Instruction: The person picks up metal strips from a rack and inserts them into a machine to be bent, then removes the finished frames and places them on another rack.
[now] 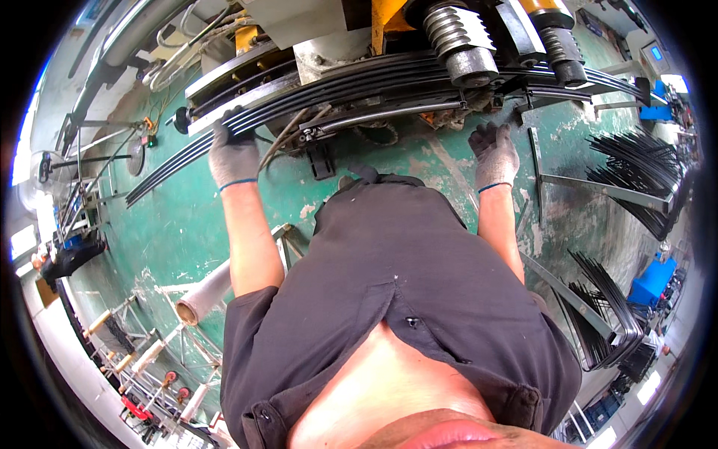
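Observation:
Several long, thin black metal tubes run side by side from the lower left up into the machine. My left hand, in a grey glove with dark fingertips, is closed round them near their left end. My right hand, gloved the same way, hangs below the machine's front edge with its fingers loosely bent and apart. Nothing shows in it, and it does not touch the tubes. Above the tubes stand two thick threaded metal columns of the machine. A dark horizontal bar lies just below the tubes.
At the right, bent black tubes lie bundled on a metal rack, with more bent tubes lower down. A cardboard roll rests on a frame at the lower left. A fan stands at the far left. The green floor is worn.

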Demonstrator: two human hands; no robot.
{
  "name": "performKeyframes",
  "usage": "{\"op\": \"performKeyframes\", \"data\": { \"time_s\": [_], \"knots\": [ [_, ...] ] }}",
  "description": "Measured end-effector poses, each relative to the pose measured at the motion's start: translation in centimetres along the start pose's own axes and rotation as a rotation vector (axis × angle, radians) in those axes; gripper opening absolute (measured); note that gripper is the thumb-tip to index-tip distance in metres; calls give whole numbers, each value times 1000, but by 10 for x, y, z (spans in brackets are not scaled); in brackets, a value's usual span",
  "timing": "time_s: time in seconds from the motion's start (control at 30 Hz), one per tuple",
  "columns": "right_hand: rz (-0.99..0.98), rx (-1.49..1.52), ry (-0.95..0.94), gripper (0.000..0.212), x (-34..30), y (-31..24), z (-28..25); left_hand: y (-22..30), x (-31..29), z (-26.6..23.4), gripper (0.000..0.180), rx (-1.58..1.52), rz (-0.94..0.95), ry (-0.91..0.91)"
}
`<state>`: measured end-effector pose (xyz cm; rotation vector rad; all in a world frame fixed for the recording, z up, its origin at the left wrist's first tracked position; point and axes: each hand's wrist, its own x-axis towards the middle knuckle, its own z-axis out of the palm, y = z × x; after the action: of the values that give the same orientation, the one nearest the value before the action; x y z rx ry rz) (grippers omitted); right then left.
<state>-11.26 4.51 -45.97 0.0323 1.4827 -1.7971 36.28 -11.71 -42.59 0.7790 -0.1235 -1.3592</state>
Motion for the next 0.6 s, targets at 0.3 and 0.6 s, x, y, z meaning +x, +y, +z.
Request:
{"op": "performKeyframes", "data": {
  "time_s": [0.3,0.6],
  "knots": [
    [-17,-38,-142,36,9,-1,7,-55,-47,55,31,-58,-272,15],
    [300,-107,-220,32,57,39,-58,15,-37,5,48,-104,-77,43]
  ]
}}
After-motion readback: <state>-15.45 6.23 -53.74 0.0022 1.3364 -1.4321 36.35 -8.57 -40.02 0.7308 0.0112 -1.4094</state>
